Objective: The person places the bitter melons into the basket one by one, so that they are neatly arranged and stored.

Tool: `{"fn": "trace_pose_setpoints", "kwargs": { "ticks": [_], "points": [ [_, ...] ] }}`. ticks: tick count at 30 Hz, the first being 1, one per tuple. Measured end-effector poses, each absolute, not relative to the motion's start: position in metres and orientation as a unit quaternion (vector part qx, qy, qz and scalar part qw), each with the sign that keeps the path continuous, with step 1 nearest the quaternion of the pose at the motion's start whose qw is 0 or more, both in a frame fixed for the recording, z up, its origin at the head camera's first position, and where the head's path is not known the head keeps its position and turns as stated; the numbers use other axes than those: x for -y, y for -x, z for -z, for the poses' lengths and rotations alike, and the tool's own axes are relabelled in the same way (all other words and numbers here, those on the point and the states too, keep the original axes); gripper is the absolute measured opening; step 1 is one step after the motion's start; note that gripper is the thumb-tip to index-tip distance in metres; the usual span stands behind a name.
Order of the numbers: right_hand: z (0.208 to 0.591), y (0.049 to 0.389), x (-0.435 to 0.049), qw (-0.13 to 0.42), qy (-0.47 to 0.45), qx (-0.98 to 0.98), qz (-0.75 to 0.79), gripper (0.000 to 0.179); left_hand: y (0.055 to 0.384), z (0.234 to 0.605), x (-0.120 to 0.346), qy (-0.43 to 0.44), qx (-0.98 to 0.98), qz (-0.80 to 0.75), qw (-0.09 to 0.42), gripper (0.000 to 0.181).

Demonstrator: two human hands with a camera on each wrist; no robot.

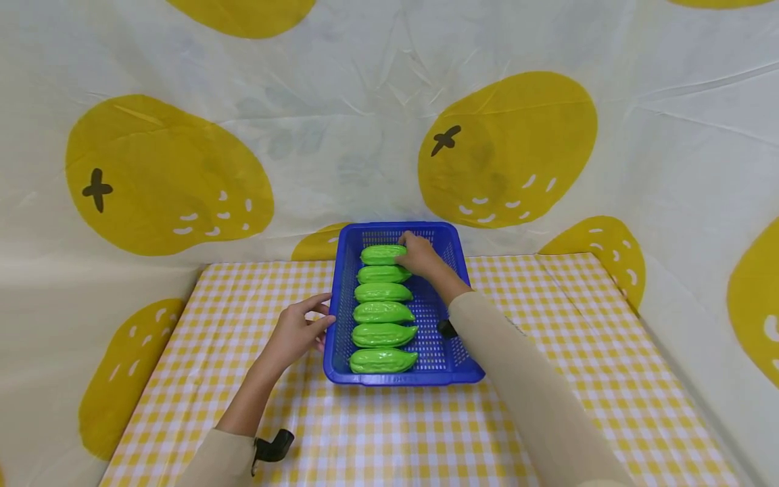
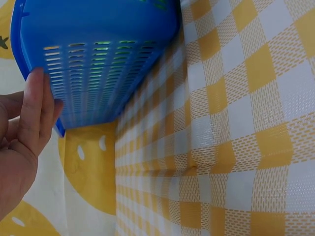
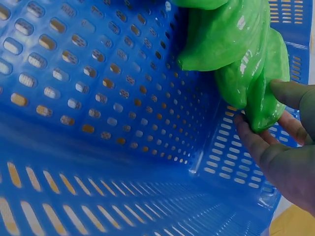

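Observation:
Several glossy green bitter melons (image 1: 383, 312), ridged and pointed at one end, lie in a column along the left side of a blue plastic basket (image 1: 337, 270). At the far end of that column my right hand (image 1: 420, 256) pinches the pointed end of the farthest bitter melon (image 1: 382, 255). In the right wrist view the thumb lies on one side of this bitter melon (image 3: 269, 101) and the fingers on the other. My left hand (image 1: 296, 331) is outside the basket, touching its left rim; the left wrist view shows straight fingers (image 2: 33, 98) against the slotted wall (image 2: 93, 64).
Under the basket is a table with a yellow-and-white checked cloth (image 1: 243, 297). Behind and beside it hangs a pale sheet printed with large yellow fruit (image 1: 511, 149). A black wrist mount (image 1: 274, 446) sticks out from the left sleeve.

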State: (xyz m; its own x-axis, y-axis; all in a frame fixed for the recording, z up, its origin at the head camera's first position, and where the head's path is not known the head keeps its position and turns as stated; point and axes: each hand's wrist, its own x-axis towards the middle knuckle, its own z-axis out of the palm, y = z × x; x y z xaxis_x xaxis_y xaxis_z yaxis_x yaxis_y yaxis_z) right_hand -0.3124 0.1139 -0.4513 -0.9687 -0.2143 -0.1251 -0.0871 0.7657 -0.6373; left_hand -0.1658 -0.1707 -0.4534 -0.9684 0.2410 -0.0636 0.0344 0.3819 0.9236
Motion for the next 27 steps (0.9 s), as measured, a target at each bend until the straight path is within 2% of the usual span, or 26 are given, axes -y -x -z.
{"fn": "trace_pose_setpoints", "kwargs": {
  "ticks": [7,14,27],
  "points": [
    [0.457,0.314,-0.112,0.099,0.074,-0.933,0.337,0.039,0.165,0.454,0.171,-0.081,-0.823,-0.554,0.096,0.051],
    [0.456,0.312,-0.115,0.108,0.072,-0.932,0.339,0.047,0.166,0.455,0.171,-0.081,-0.822,-0.555,0.098,0.051],
    [0.429,0.308,-0.134,0.093,0.078,-0.941,0.317,0.053,0.166,0.452,0.172,-0.093,-0.833,-0.537,0.096,0.050]
  ]
}}
